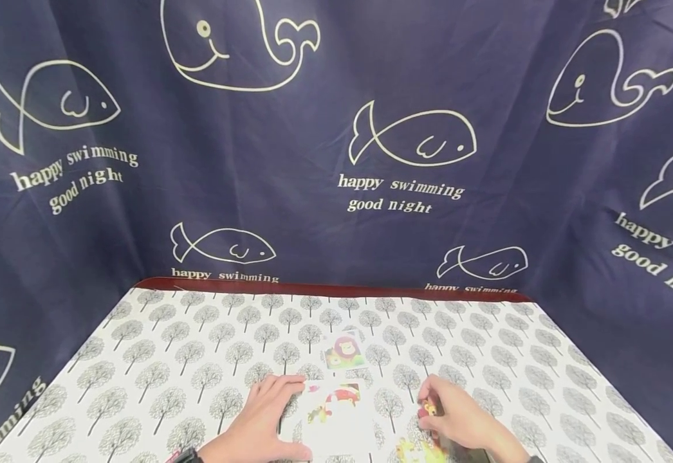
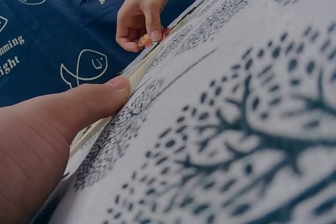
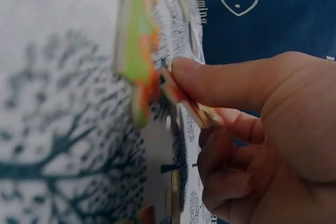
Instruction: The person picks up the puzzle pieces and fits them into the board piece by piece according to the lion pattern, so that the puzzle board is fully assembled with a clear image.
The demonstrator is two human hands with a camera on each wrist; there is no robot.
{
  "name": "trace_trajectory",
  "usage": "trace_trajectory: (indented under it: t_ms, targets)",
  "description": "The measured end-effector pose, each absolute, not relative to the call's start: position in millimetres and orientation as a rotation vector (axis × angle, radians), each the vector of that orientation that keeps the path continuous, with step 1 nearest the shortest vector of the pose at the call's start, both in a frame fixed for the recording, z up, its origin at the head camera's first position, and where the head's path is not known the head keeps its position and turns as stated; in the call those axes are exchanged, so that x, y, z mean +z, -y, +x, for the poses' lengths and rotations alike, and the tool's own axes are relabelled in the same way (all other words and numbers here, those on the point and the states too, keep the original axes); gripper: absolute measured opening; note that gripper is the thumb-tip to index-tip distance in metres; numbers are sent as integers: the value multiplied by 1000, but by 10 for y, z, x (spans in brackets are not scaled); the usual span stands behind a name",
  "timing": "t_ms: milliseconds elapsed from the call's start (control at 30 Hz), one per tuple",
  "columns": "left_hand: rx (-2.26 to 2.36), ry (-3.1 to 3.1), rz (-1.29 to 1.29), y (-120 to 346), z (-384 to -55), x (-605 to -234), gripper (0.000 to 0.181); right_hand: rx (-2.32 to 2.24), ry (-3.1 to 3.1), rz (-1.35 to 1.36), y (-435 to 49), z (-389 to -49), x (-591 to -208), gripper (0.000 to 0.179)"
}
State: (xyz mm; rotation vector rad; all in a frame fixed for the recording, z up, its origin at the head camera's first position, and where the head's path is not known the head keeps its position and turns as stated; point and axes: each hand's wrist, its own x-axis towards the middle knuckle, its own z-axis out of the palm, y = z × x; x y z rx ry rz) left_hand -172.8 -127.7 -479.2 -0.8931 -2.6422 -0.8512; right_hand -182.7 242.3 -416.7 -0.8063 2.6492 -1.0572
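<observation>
In the head view, a pale puzzle board (image 1: 336, 434) lies on the table, with several colourful pieces (image 1: 342, 397) set along its far part. Spread along the board's left edge is my left hand (image 1: 264, 418). The left wrist view shows its thumb (image 2: 100, 100) straight and touching the board's side; the other fingers are out of that view. To the right, my right hand (image 1: 455, 411) pinches a small red and yellow puzzle piece (image 3: 181, 95) between thumb and fingers, just above the table. Below it lie loose puzzle pieces (image 1: 417, 451), partly cut off by the frame.
Beyond the board lies a picture card (image 1: 345, 350) with a red-maned lion. A white cloth (image 1: 192, 386) printed with trees covers the table. Dark blue curtains (image 1: 313, 161) with fish drawings enclose the far side and both flanks, past the table's reddish rim (image 1: 336, 290).
</observation>
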Motion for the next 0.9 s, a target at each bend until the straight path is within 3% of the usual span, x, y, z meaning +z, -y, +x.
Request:
trace_trajectory:
  t_ms: [200, 567, 900]
  targets:
    - [-867, 2657, -871, 1267, -1715, -4761, 91, -1208, -2528, -939, -2408, -1920, -4173, 19]
    - [-864, 2672, -846, 1251, -1718, -4732, 92, -1360, -2459, -906, -2113, -2017, -4144, 13]
    - [-838, 2631, -886, 1255, -1734, -4773, 93, -1466, -2283, -934, -1800, -1992, -4166, 18]
